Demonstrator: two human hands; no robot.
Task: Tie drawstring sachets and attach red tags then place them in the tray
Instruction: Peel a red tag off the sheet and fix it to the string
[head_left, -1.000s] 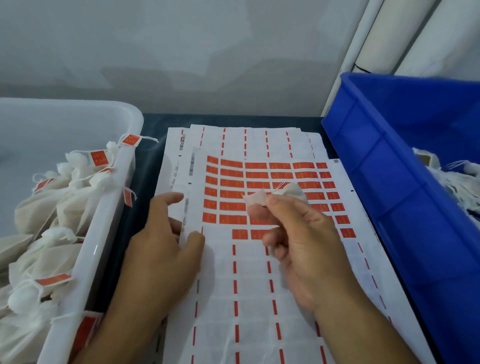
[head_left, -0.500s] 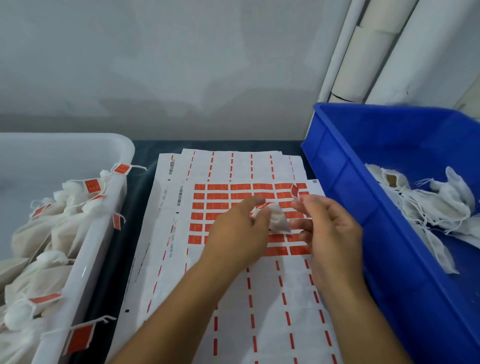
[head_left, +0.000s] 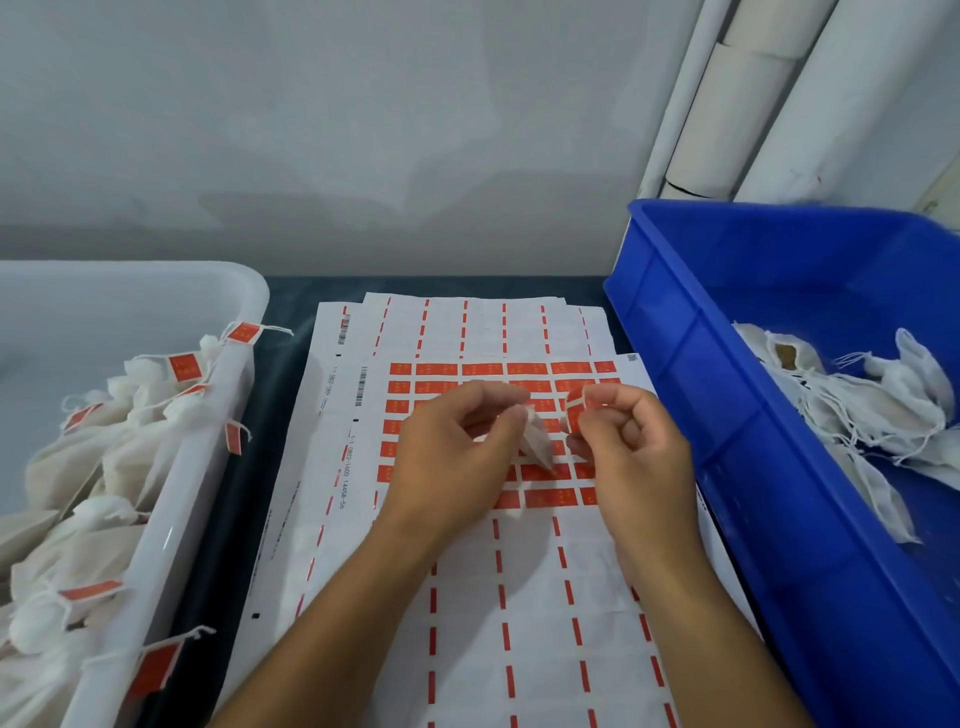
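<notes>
My left hand (head_left: 452, 457) pinches a small white drawstring sachet (head_left: 537, 441) above the sticker sheet. My right hand (head_left: 631, 452) pinches a red tag (head_left: 575, 415) just to the right of the sachet; the two are close, and I cannot tell if they touch. Under both hands lies a white sheet of red tag stickers (head_left: 498, 374), partly used, with empty backing toward me. A white tray (head_left: 182, 493) on the left holds several tied sachets with red tags.
A blue bin (head_left: 727, 415) on the right holds several untagged white sachets (head_left: 878, 405) with loose strings. More label sheets (head_left: 467, 317) lie stacked beneath the top one on a dark table. A grey wall and white pipes stand behind.
My left hand left the sheet's edge and came up to take the sachet. My right hand, which held the sachet, now pinches a red tag beside it. The camera view shifted right.
</notes>
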